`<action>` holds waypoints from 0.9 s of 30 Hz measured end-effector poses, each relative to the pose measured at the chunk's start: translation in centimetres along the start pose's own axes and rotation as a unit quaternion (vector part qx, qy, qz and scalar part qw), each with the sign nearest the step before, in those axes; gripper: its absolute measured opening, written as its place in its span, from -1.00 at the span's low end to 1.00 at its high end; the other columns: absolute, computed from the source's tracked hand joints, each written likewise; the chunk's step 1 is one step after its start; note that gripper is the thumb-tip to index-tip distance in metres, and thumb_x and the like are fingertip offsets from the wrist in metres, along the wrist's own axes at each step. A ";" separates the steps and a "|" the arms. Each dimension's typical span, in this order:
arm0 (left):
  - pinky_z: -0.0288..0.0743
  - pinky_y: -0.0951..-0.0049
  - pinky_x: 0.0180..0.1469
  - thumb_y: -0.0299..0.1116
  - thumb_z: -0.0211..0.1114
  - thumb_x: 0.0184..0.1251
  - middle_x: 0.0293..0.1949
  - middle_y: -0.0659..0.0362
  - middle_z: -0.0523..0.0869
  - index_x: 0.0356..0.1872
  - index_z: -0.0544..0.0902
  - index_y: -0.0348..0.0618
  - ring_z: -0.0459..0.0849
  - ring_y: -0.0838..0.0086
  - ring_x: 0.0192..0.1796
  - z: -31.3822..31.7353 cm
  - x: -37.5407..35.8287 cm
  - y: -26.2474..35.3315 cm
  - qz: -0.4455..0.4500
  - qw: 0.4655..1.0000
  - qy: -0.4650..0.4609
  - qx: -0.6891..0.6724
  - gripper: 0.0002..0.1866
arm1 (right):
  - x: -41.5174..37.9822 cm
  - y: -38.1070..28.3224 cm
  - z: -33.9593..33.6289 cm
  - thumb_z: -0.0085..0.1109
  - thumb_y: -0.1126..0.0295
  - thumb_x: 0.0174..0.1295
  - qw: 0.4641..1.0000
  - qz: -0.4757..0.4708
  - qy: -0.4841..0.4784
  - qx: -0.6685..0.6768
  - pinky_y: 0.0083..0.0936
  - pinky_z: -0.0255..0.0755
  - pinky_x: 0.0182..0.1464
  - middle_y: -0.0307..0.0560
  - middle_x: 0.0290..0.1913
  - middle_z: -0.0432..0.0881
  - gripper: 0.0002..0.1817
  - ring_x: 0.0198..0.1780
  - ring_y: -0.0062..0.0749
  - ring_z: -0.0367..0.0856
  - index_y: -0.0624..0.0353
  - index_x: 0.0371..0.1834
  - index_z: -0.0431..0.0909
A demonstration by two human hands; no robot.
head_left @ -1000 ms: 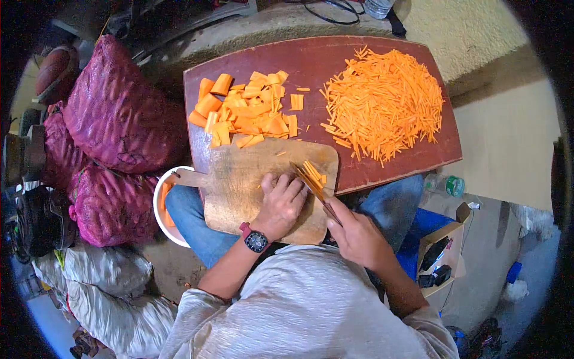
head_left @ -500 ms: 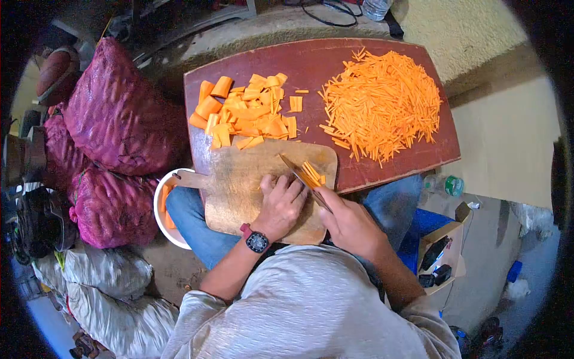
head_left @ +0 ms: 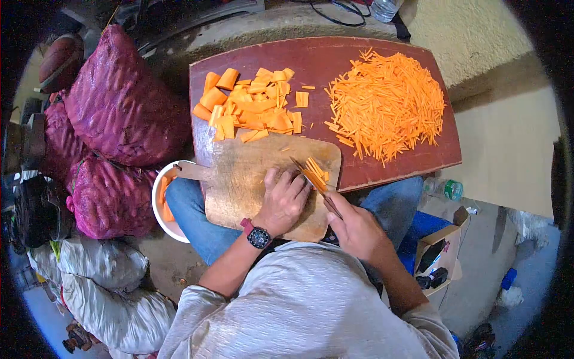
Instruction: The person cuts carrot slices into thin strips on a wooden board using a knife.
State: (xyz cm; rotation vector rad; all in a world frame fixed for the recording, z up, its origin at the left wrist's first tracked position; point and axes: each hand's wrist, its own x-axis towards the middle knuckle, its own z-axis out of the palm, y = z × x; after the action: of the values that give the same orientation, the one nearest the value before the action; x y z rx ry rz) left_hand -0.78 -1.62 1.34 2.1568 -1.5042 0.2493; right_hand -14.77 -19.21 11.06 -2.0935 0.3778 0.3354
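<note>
Knife (head_left: 310, 175) beside bent fingers, carrot sticks (head_left: 317, 170) along the blade

The person's right hand (head_left: 362, 233) has its fingers wrapped around the knife's handle, and the blade slants away from them over the cutting board (head_left: 236, 173), just beside the left fingers. The left hand (head_left: 284, 202) rests on the board with its fingers bent; whether they pinch a piece beneath is hidden, so one cannot tell. The carrot sticks lie on the board just right of the blade, ahead of the right fingers. Beyond the left fingers, on the red tabletop (head_left: 314, 69), sit broad carrot pieces (head_left: 254, 106), ahead and to the left. A large heap of shredded carrot (head_left: 387, 107) lies farther ahead and right of both hands' fingers. A white bucket (head_left: 157, 206) stands well left of the left fingers, by the board's handle
</note>
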 end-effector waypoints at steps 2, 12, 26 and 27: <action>0.31 -0.15 0.42 -0.33 0.38 0.24 0.06 0.06 0.77 0.05 0.85 -0.30 0.70 0.15 0.24 0.0 0.2 0.0 0.003 1.000 0.005 -0.003 -0.61 | 1.8 0.2 0.2 0.13 0.39 0.64 1.000 -0.021 -0.002 -0.018 0.12 0.64 0.23 0.50 0.21 0.73 -0.47 0.24 0.47 0.72 0.25 0.60 0.35; 0.32 -0.20 0.41 -0.34 0.37 0.25 0.04 0.04 0.76 0.02 0.85 -0.31 0.70 0.14 0.21 0.3 0.0 0.0 -0.001 1.000 0.008 -0.006 -0.63 | 1.7 0.9 1.0 0.16 0.35 0.63 0.999 -0.035 0.008 -0.021 0.20 0.64 0.19 0.52 0.15 0.74 -0.48 0.19 0.49 0.74 0.24 0.57 0.36; 0.29 -0.25 0.47 -0.31 0.41 0.16 0.05 0.09 0.78 0.01 0.85 -0.19 0.71 0.13 0.19 0.6 -0.4 -0.2 -0.016 1.000 0.000 0.001 -0.62 | 1.4 0.5 0.6 0.18 0.41 0.61 0.999 -0.040 0.016 0.017 0.18 0.64 0.18 0.53 0.12 0.75 -0.47 0.19 0.49 0.74 0.28 0.57 0.37; 0.29 -0.25 0.47 -0.31 0.42 0.15 0.05 0.10 0.78 0.01 0.85 -0.18 0.71 0.14 0.19 0.7 -0.5 -0.2 -0.016 1.000 0.001 -0.004 -0.61 | 0.9 0.5 0.5 0.18 0.41 0.61 0.999 -0.024 0.018 0.034 0.18 0.64 0.17 0.53 0.11 0.75 -0.48 0.18 0.50 0.74 0.28 0.56 0.39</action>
State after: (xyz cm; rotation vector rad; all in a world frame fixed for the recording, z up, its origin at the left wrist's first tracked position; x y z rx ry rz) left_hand -0.84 -1.53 0.51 2.1717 -1.4662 0.2330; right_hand -14.15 -19.18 10.12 -2.0409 0.3548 0.2522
